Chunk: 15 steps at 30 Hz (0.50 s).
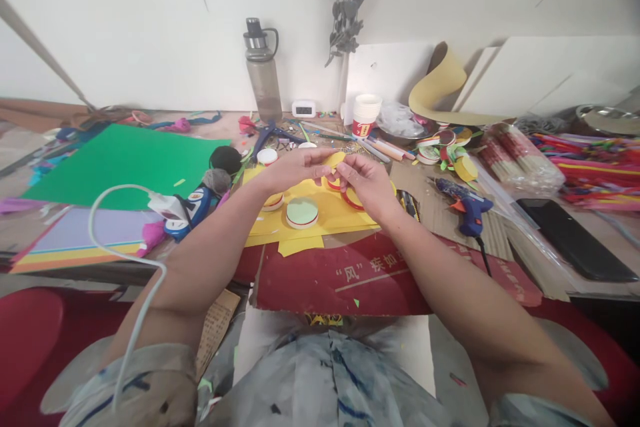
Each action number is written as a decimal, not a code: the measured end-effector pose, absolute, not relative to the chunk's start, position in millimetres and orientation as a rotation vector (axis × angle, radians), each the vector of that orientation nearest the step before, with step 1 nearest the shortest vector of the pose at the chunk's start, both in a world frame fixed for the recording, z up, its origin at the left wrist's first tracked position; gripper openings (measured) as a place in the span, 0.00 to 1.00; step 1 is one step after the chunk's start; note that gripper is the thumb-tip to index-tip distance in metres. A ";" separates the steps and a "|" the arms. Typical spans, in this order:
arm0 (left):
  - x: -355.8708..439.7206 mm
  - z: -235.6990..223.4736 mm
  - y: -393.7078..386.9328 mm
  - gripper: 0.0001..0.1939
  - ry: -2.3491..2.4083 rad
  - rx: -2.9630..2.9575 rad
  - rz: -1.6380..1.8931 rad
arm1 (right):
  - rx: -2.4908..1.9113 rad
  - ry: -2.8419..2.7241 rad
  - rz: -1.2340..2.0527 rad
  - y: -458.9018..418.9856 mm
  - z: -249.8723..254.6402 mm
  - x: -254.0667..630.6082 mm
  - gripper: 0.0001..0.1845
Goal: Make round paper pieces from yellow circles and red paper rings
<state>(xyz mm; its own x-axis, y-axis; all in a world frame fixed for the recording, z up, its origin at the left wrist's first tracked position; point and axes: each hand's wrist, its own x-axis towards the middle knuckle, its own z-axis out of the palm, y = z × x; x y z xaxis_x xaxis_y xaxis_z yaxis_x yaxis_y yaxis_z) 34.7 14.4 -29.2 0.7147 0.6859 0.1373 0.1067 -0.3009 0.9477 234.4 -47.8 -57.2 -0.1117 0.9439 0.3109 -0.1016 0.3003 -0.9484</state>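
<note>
Between my two hands is a small round yellow paper piece (336, 159), raised above the table. The fingers of my left hand (300, 170) pinch its left edge, and those of my right hand (367, 180) grip its right side. Below them lies yellow paper (330, 223) with cut edges, on a red cardboard sheet (320, 280). A round disc with a pale green top and red-and-white rim (302, 212) rests on the yellow paper. More round pieces, partly covered by my hands, sit around it, among them a red-rimmed yellow one (353, 199).
On the right are a blue glue gun (470, 208), a black phone (575, 238) and a utility knife (409, 205). Green paper (130, 163) and a power strip (193, 212) with a white cable lie left. A bottle (263, 77) and paper cups (365, 115) stand behind.
</note>
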 end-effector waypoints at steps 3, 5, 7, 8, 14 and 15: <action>35.4 -30.4 15.3 0.36 0.630 1.822 0.649 | -0.864 -1.367 1.110 -48.2 -56.2 235.1 0.34; 36.3 -31.9 15.5 0.35 0.628 1.825 0.678 | -0.867 -1.372 1.113 -48.8 -54.9 235.3 0.34; 37.3 -33.8 15.8 0.34 0.637 1.819 0.715 | -0.853 -1.388 1.113 -49.6 -53.7 235.3 0.33; 37.7 -34.9 16.1 0.34 0.647 1.813 0.728 | -0.843 -1.400 1.112 -49.9 -53.2 235.2 0.33; 37.4 -43.1 21.7 0.35 0.725 1.804 0.851 | -0.852 -1.441 1.069 -49.3 -55.2 235.9 0.33; 37.1 -43.9 22.5 0.34 0.727 1.805 0.861 | -0.856 -1.444 1.056 -48.8 -56.2 236.1 0.32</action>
<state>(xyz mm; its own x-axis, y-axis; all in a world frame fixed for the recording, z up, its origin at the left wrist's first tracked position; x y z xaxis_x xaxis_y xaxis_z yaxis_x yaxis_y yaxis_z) 37.1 22.5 -43.9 0.5711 0.7865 0.2351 0.0996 -0.3507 0.9312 236.1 -48.8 -56.2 -0.1400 0.9280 0.3452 -0.0479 0.3419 -0.9385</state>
